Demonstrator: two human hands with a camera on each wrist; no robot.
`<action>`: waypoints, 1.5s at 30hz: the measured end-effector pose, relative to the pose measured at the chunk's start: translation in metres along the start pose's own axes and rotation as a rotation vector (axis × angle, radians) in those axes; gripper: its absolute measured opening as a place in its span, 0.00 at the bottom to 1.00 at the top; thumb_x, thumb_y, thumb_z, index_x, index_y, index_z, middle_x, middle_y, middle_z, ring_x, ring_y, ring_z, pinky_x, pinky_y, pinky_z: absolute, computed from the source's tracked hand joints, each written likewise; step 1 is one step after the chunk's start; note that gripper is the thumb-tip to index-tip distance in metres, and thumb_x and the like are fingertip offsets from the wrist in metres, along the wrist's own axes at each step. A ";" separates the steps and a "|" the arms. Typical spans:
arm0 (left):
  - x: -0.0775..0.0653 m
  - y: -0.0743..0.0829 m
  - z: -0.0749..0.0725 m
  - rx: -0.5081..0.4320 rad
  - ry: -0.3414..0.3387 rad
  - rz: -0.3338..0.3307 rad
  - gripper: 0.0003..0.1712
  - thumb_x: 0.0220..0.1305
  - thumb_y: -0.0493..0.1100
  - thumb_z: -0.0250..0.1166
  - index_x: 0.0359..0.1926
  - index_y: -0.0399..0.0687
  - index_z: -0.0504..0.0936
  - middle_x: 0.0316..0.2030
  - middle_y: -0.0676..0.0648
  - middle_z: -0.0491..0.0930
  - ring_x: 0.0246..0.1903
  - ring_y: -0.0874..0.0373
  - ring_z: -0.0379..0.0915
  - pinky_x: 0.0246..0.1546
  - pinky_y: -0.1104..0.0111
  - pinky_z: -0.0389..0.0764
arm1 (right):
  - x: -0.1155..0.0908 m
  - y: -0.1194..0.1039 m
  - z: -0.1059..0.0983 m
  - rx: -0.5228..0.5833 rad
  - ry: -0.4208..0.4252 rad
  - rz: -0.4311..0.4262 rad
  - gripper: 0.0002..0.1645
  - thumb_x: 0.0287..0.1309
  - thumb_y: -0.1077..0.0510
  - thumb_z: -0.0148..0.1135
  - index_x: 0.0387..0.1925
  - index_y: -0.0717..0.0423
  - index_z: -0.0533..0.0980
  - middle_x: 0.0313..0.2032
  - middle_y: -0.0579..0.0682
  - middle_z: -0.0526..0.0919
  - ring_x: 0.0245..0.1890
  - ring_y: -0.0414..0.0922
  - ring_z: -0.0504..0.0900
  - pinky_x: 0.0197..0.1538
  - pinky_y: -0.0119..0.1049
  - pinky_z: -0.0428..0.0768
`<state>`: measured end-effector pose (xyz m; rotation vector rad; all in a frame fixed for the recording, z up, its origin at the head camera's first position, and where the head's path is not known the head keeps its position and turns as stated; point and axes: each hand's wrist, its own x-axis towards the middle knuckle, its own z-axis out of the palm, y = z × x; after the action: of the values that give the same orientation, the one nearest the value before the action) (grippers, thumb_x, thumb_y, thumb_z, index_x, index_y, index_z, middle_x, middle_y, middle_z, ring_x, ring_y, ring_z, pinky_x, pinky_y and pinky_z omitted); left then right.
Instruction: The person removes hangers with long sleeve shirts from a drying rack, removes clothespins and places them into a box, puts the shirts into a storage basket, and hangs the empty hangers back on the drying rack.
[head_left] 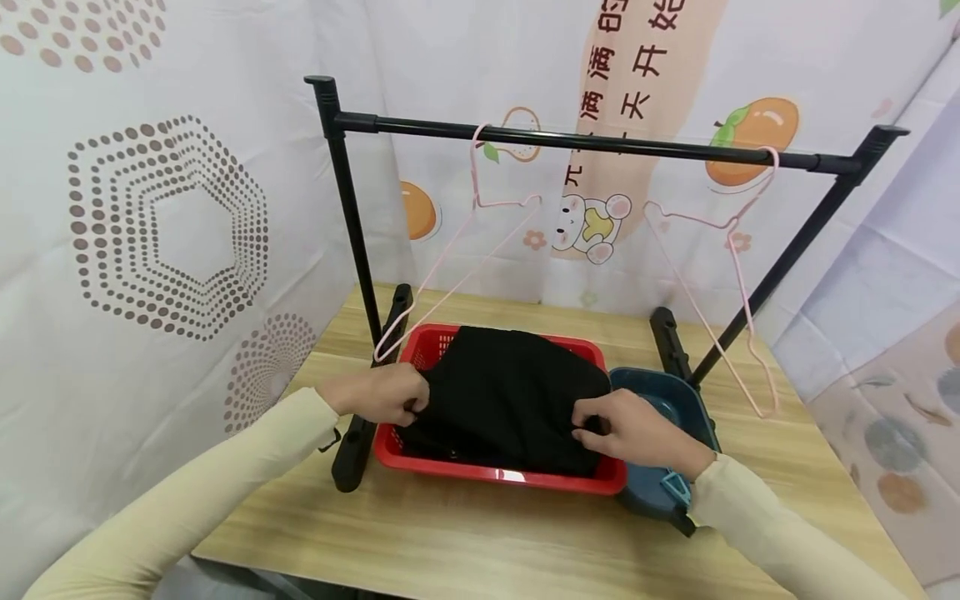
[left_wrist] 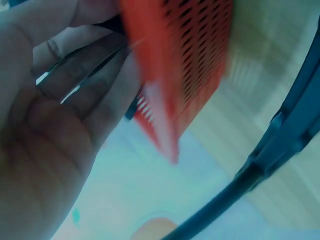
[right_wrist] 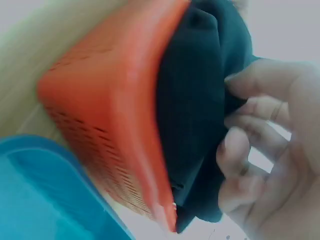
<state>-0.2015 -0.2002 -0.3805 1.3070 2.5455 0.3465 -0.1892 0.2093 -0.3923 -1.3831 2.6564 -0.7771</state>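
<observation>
A black cloth garment (head_left: 510, 400) lies bunched in a red perforated basket (head_left: 457, 473) on the table. At the cloth's left edge my left hand (head_left: 384, 394) pinches it with curled fingers, close by the basket rim. The right hand (head_left: 637, 429) pinches the cloth's right side between thumb and fingers. In the right wrist view, the dark fabric (right_wrist: 195, 95) rises above the basket rim (right_wrist: 137, 125) beside my fingertips (right_wrist: 235, 145). Little of the cloth shows in the left wrist view, where the basket wall (left_wrist: 200, 55) stands beside my fingers.
A black garment rack (head_left: 585, 140) stands over the basket, with two pink hangers (head_left: 480, 202) (head_left: 731, 223) on its bar. Right of the basket sits a blue tray (head_left: 648, 487) holding a light-blue piece (head_left: 677, 486). Rack feet (head_left: 352, 454) flank the basket on the wooden table (head_left: 465, 533).
</observation>
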 end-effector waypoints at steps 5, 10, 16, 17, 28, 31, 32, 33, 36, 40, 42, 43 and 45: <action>0.007 -0.002 0.019 0.055 -0.025 0.007 0.33 0.54 0.27 0.71 0.17 0.54 0.54 0.20 0.57 0.45 0.22 0.63 0.43 0.24 0.70 0.54 | 0.007 -0.004 0.015 -0.083 -0.125 0.085 0.14 0.63 0.59 0.71 0.27 0.38 0.76 0.19 0.32 0.70 0.18 0.31 0.68 0.23 0.30 0.69; 0.012 -0.002 0.034 0.102 -0.076 0.019 0.30 0.55 0.27 0.71 0.16 0.53 0.59 0.18 0.57 0.50 0.22 0.63 0.47 0.24 0.71 0.55 | 0.008 -0.003 0.023 -0.135 -0.191 0.110 0.15 0.61 0.59 0.72 0.26 0.39 0.75 0.20 0.34 0.70 0.18 0.32 0.68 0.21 0.30 0.69; 0.013 -0.006 0.010 -0.010 -0.211 -0.028 0.10 0.64 0.34 0.71 0.26 0.48 0.85 0.25 0.59 0.76 0.27 0.69 0.69 0.33 0.74 0.75 | 0.012 -0.001 0.011 -0.035 -0.261 0.077 0.13 0.64 0.60 0.71 0.28 0.42 0.76 0.25 0.36 0.73 0.22 0.32 0.71 0.26 0.29 0.73; 0.012 -0.008 0.003 -0.051 -0.218 -0.033 0.07 0.66 0.36 0.70 0.30 0.48 0.87 0.27 0.58 0.80 0.28 0.69 0.71 0.34 0.73 0.77 | 0.011 0.000 0.007 -0.008 -0.272 0.074 0.12 0.64 0.60 0.71 0.29 0.43 0.77 0.26 0.36 0.74 0.23 0.32 0.72 0.28 0.29 0.74; 0.010 -0.029 -0.038 -0.304 0.168 -0.165 0.14 0.76 0.48 0.62 0.36 0.45 0.86 0.26 0.45 0.84 0.23 0.52 0.78 0.27 0.66 0.75 | 0.000 0.003 -0.051 -0.098 0.107 0.437 0.21 0.64 0.39 0.69 0.38 0.54 0.81 0.28 0.45 0.81 0.26 0.43 0.76 0.30 0.38 0.77; 0.018 -0.028 -0.035 -0.338 0.217 -0.179 0.18 0.74 0.52 0.65 0.55 0.46 0.83 0.39 0.43 0.85 0.24 0.47 0.79 0.26 0.63 0.78 | 0.004 0.010 -0.049 -0.115 0.091 0.613 0.36 0.66 0.34 0.65 0.51 0.65 0.79 0.35 0.53 0.85 0.30 0.46 0.80 0.36 0.45 0.83; 0.021 -0.026 -0.032 -0.325 0.203 -0.168 0.22 0.73 0.52 0.65 0.61 0.48 0.81 0.45 0.43 0.84 0.28 0.48 0.81 0.28 0.63 0.80 | 0.007 0.014 -0.045 -0.095 0.072 0.637 0.37 0.67 0.35 0.64 0.53 0.67 0.78 0.37 0.55 0.86 0.31 0.47 0.81 0.38 0.46 0.83; 0.024 -0.025 -0.028 -0.310 0.179 -0.143 0.26 0.73 0.53 0.66 0.66 0.48 0.78 0.52 0.44 0.83 0.33 0.49 0.82 0.31 0.63 0.82 | 0.009 0.017 -0.042 -0.065 0.050 0.643 0.35 0.68 0.37 0.64 0.53 0.67 0.79 0.38 0.55 0.86 0.33 0.47 0.81 0.39 0.46 0.84; 0.032 -0.016 -0.017 -0.168 0.080 -0.065 0.32 0.70 0.53 0.69 0.71 0.51 0.74 0.65 0.48 0.76 0.46 0.50 0.81 0.47 0.60 0.82 | 0.014 0.025 -0.029 0.031 0.038 0.612 0.20 0.70 0.48 0.66 0.46 0.63 0.84 0.39 0.53 0.87 0.34 0.47 0.81 0.39 0.43 0.83; 0.035 0.000 -0.005 0.011 0.020 -0.053 0.30 0.66 0.50 0.73 0.67 0.50 0.80 0.59 0.47 0.80 0.52 0.51 0.77 0.57 0.60 0.77 | 0.022 0.024 -0.017 0.092 0.008 0.583 0.10 0.71 0.61 0.62 0.46 0.63 0.84 0.33 0.51 0.84 0.28 0.45 0.79 0.33 0.38 0.81; 0.034 0.008 -0.002 0.039 0.015 -0.079 0.29 0.64 0.48 0.75 0.64 0.48 0.82 0.56 0.47 0.81 0.51 0.54 0.76 0.55 0.62 0.78 | 0.027 0.018 -0.013 0.145 -0.039 0.598 0.14 0.74 0.59 0.58 0.51 0.64 0.83 0.30 0.51 0.82 0.25 0.46 0.78 0.30 0.38 0.80; 0.033 0.010 -0.001 0.045 0.012 -0.092 0.29 0.63 0.47 0.76 0.64 0.47 0.82 0.55 0.46 0.81 0.51 0.54 0.76 0.54 0.63 0.79 | 0.029 0.015 -0.011 0.177 -0.066 0.613 0.16 0.75 0.56 0.57 0.53 0.63 0.82 0.28 0.52 0.80 0.24 0.46 0.77 0.29 0.39 0.80; 0.029 0.015 0.001 0.053 -0.001 -0.113 0.28 0.62 0.45 0.77 0.62 0.46 0.83 0.53 0.46 0.81 0.51 0.55 0.77 0.54 0.65 0.79 | 0.033 0.007 -0.006 0.227 -0.118 0.621 0.20 0.77 0.48 0.56 0.54 0.60 0.81 0.23 0.51 0.77 0.21 0.46 0.76 0.26 0.39 0.78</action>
<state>-0.2065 -0.1677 -0.3804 1.1746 2.6303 0.2579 -0.2153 0.1896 -0.3840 -0.4818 2.5660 -0.8382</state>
